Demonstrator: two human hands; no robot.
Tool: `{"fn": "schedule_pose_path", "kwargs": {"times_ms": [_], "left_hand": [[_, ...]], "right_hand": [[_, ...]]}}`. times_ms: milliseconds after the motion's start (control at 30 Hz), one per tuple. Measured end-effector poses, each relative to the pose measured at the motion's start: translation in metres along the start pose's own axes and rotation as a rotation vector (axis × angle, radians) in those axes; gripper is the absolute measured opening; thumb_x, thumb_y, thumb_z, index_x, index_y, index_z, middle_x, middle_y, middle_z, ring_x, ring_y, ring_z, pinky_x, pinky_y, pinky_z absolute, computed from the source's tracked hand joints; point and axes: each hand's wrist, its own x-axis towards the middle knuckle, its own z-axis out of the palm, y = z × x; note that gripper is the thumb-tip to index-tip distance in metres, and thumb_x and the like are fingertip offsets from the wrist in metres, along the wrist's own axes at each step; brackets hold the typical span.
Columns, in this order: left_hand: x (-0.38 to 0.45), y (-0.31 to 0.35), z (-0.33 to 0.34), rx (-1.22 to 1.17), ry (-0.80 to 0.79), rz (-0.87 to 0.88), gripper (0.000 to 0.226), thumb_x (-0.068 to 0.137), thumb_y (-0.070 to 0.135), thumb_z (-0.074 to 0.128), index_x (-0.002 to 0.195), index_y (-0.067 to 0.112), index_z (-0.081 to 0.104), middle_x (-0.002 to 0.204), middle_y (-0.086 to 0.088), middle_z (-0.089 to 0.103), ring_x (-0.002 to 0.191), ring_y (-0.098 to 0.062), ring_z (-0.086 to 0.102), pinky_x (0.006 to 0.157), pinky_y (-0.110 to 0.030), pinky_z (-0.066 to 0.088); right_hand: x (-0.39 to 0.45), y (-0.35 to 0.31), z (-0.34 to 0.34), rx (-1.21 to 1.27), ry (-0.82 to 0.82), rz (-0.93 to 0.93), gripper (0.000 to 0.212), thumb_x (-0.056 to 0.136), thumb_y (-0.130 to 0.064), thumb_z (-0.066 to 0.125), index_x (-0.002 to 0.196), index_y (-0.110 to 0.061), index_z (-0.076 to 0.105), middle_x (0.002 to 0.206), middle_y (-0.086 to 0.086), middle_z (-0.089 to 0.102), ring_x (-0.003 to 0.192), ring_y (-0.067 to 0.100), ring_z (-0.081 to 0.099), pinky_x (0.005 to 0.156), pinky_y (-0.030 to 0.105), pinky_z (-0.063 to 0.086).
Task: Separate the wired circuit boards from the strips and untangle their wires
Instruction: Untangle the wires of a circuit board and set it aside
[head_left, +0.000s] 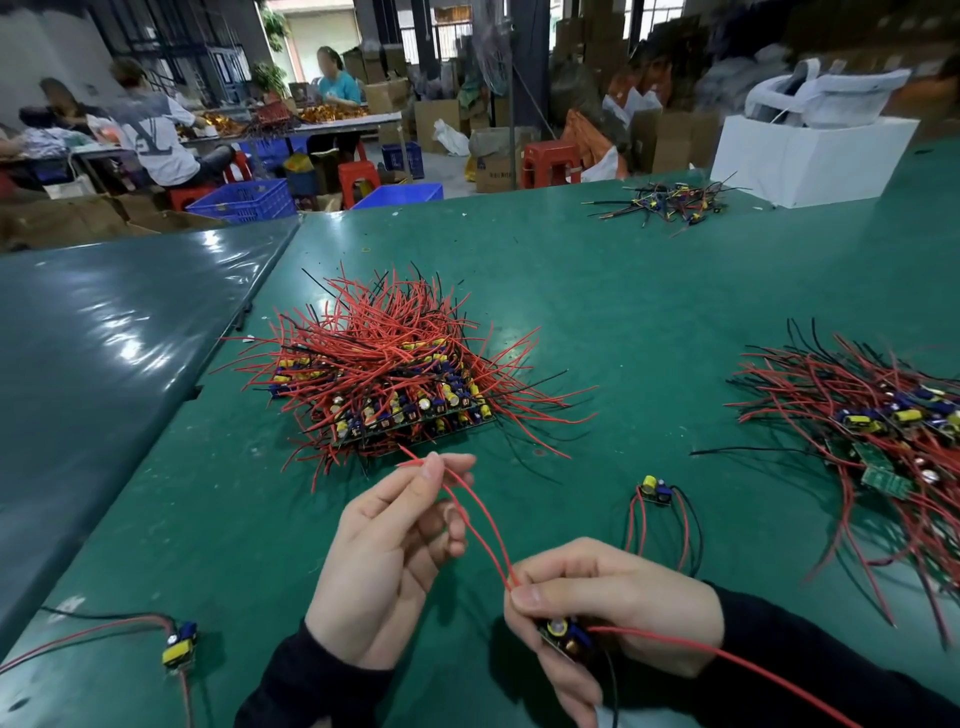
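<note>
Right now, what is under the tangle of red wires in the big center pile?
Under the red wire tangle, strips of circuit boards show at the near edge, carrying yellow and blue components. Wires cover the boards farther back, so their number and the table beneath stay hidden.

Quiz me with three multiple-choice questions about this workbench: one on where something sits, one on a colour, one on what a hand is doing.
1. Where does the big stack of unseparated boards lie?
A. Beyond the hands, mid-table
B. Inside the white box
C. On a red stool

2. What colour are the two wires stretched between the hands?
A. Black
B. Red
C. Yellow

3. What is the right hand doing?
A. Lying flat on the table
B. Hanging idle
C. Gripping a small circuit board

Answers: 1 A, the stack rests on the green table just past the fingertips. 2 B, both run red from the left hand down to the board. 3 C, its fingers curl round the board.
</note>
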Motion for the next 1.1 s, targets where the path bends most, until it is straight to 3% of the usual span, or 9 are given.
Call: {"fn": "schedule_pose_path", "kwargs": {"times_ms": [133, 333, 400, 500, 567, 667, 833, 967, 1100], "left_hand": [[0.001, 0.000, 0.000, -0.068, -0.037, -0.072, 0.026, 0.078, 0.024, 0.052, 0.069, 0.014, 0.074, 0.067, -0.005, 0.066, 0.038, -0.007, 0.046, 0.034, -0.014, 0.031], [0.003, -0.005, -0.003, 0.005, 0.067, 0.024, 0.011, 0.082, 0.004, 0.051, 0.085, 0.000, 0.061, 0.061, -0.008, 0.059, 0.036, -0.009, 0.042, 0.033, -0.015, 0.032], [0.004, -0.006, -0.004, 0.053, 0.117, 0.055, 0.011, 0.085, -0.003, 0.049, 0.086, -0.001, 0.060, 0.066, -0.011, 0.066, 0.035, -0.010, 0.046, 0.033, -0.014, 0.033], [0.006, -0.006, -0.005, 0.090, 0.120, 0.030, 0.019, 0.080, 0.008, 0.056, 0.095, 0.001, 0.064, 0.083, -0.012, 0.073, 0.037, -0.007, 0.051, 0.034, -0.012, 0.036], [0.008, -0.005, -0.006, 0.029, 0.121, -0.037, 0.026, 0.073, 0.013, 0.058, 0.095, 0.003, 0.067, 0.090, -0.010, 0.074, 0.036, -0.003, 0.048, 0.034, -0.010, 0.035], [0.008, -0.003, -0.008, -0.120, 0.114, -0.173, 0.022, 0.069, 0.014, 0.059, 0.079, 0.003, 0.076, 0.088, -0.006, 0.075, 0.036, 0.001, 0.046, 0.033, -0.008, 0.034], [0.007, 0.000, -0.006, -0.390, 0.130, -0.309, 0.023, 0.076, 0.017, 0.057, 0.069, 0.009, 0.078, 0.078, 0.001, 0.073, 0.030, 0.002, 0.039, 0.031, -0.007, 0.033], [0.005, 0.003, -0.003, -0.315, 0.086, -0.221, 0.021, 0.069, 0.024, 0.059, 0.070, 0.013, 0.077, 0.064, 0.004, 0.064, 0.031, -0.001, 0.040, 0.032, -0.010, 0.035], [0.006, -0.001, -0.009, 0.053, 0.120, 0.033, 0.020, 0.080, 0.019, 0.058, 0.074, 0.008, 0.075, 0.061, -0.003, 0.062, 0.034, -0.008, 0.041, 0.035, -0.013, 0.030]], "right_hand": [[-0.001, -0.001, -0.001, 0.004, 0.003, 0.017, 0.024, 0.094, -0.019, 0.043, 0.075, -0.009, 0.051, 0.045, -0.003, 0.054, 0.042, 0.009, 0.055, 0.048, 0.019, 0.045], [0.000, 0.000, 0.001, -0.088, 0.045, 0.011, 0.023, 0.092, -0.018, 0.044, 0.071, -0.010, 0.050, 0.044, -0.006, 0.054, 0.040, 0.005, 0.053, 0.045, 0.017, 0.043], [0.000, 0.000, 0.003, -0.107, 0.049, 0.011, 0.023, 0.092, -0.018, 0.044, 0.071, -0.011, 0.050, 0.044, -0.007, 0.054, 0.040, 0.005, 0.052, 0.046, 0.017, 0.043], [0.001, 0.001, 0.004, -0.110, 0.060, 0.012, 0.023, 0.092, -0.019, 0.043, 0.071, -0.011, 0.050, 0.044, -0.007, 0.054, 0.040, 0.005, 0.052, 0.046, 0.017, 0.043], [0.001, 0.001, 0.004, -0.104, 0.066, 0.006, 0.023, 0.092, -0.019, 0.043, 0.071, -0.010, 0.051, 0.045, -0.006, 0.054, 0.040, 0.006, 0.053, 0.046, 0.017, 0.043], [0.001, 0.001, 0.004, -0.113, 0.068, 0.010, 0.023, 0.092, -0.020, 0.044, 0.072, -0.010, 0.051, 0.045, -0.005, 0.055, 0.041, 0.006, 0.052, 0.046, 0.017, 0.042], [0.001, 0.000, 0.003, -0.115, 0.071, 0.008, 0.023, 0.092, -0.019, 0.043, 0.072, -0.011, 0.051, 0.045, -0.006, 0.055, 0.041, 0.006, 0.053, 0.046, 0.018, 0.043], [0.000, -0.001, 0.002, -0.112, 0.063, 0.021, 0.024, 0.092, -0.018, 0.044, 0.070, -0.012, 0.052, 0.044, -0.006, 0.054, 0.040, 0.007, 0.052, 0.046, 0.019, 0.042], [-0.001, -0.001, 0.003, -0.166, 0.075, 0.024, 0.025, 0.092, -0.017, 0.046, 0.069, -0.011, 0.053, 0.043, -0.005, 0.052, 0.039, 0.007, 0.052, 0.045, 0.018, 0.042]]}}
